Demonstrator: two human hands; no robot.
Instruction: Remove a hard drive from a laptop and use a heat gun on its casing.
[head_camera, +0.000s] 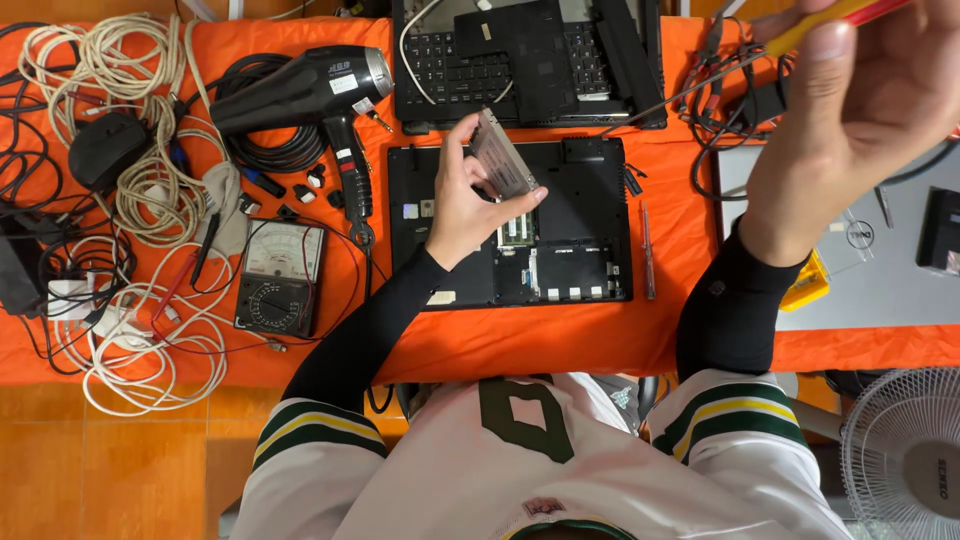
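Note:
My left hand (470, 200) holds a flat silver hard drive (503, 155) tilted on edge, above an opened black laptop base (590, 215) that lies underside up on the orange cloth. My right hand (860, 110) is raised near the camera at the upper right, closed around a screwdriver with a yellow and red handle (835, 18); its thin shaft (680, 98) points down-left toward the laptop.
A black hair dryer (305, 90), an analog multimeter (280, 275) and tangled white cables (130, 150) fill the left side. A second dismantled laptop (520, 55) lies at the back, a small screwdriver (647, 250) beside the base, a grey laptop lid (870, 280) on the right, a fan (905, 455) below.

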